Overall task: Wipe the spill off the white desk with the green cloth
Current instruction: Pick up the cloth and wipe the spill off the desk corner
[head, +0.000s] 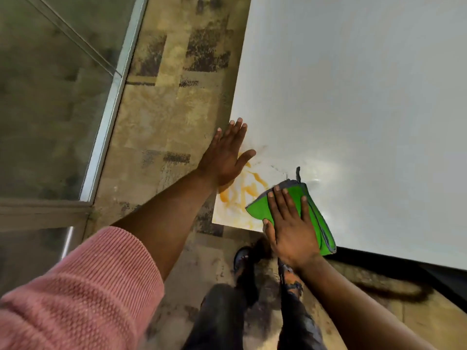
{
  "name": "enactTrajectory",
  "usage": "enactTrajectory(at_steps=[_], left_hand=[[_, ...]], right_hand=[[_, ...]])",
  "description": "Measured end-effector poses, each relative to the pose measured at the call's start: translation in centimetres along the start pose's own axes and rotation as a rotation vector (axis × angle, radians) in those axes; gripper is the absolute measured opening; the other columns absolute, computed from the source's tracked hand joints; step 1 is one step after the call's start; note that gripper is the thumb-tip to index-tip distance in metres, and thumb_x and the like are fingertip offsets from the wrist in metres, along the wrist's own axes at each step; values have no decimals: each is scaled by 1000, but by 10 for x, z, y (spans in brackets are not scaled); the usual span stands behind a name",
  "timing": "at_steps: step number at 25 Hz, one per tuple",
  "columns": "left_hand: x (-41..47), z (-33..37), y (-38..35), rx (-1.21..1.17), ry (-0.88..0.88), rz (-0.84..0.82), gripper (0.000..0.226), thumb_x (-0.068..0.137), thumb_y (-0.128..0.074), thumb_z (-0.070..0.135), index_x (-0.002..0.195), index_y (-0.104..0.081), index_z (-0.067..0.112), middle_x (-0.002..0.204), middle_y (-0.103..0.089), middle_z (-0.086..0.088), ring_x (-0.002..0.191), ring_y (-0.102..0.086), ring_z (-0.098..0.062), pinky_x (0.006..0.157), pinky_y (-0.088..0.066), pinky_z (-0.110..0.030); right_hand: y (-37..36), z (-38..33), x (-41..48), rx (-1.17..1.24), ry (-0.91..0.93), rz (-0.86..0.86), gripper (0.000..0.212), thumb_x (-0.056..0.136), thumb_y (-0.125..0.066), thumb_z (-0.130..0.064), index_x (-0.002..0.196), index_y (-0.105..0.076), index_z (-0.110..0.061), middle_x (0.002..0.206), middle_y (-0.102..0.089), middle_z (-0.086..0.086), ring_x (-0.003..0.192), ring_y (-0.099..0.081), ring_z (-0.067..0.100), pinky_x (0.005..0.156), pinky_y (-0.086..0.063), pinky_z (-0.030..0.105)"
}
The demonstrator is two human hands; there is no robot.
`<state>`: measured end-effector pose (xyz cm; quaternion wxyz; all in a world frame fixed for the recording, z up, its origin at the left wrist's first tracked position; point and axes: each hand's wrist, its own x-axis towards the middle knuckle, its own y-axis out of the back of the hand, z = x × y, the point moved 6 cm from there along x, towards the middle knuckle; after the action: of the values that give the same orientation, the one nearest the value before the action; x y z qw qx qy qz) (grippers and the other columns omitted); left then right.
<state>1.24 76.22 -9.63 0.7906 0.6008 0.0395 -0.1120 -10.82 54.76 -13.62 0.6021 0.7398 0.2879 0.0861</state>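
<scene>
An orange-yellow spill streaks the near left corner of the white desk. A folded green cloth with a grey edge lies on the desk just right of the spill. My right hand lies flat on the cloth, fingers spread and pressing it down. My left hand rests flat with fingers apart on the desk's left edge, above the spill, holding nothing. Its palm partly covers the spill's upper left part.
Patterned tan and dark carpet runs along the desk's left side. A glass panel with a metal frame stands further left. My legs and shoes are below the desk's near edge.
</scene>
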Motion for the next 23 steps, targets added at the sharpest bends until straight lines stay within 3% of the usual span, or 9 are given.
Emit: enactTrajectory(at_steps=[5, 13, 23], left_hand=[[61, -9, 5, 10, -140, -96, 73, 105, -22, 57, 163, -3, 17, 172, 3, -4, 158, 6, -18, 128, -1, -46], [147, -25, 1, 123, -597, -208, 74, 104, -14, 59, 163, -3, 15, 172, 3, -6, 158, 7, -22, 128, 0, -47], [170, -33, -4, 169, -752, -162, 71, 104, -15, 56, 162, -10, 15, 171, -5, -8, 158, -1, -25, 128, -2, -49]], right_hand=[[0, -6, 4, 60, -140, 47, 68, 107, -29, -46, 166, -12, -16, 174, -7, 2, 161, -9, 22, 127, -6, 61], [0, -36, 23, 154, -561, 186, 67, 105, -28, -40, 166, -13, -18, 174, -8, -1, 161, -5, 19, 126, -7, 61], [4, -32, 33, 216, -758, 241, 65, 107, -27, -39, 166, -8, -22, 175, -4, -4, 161, 2, 15, 127, -3, 58]])
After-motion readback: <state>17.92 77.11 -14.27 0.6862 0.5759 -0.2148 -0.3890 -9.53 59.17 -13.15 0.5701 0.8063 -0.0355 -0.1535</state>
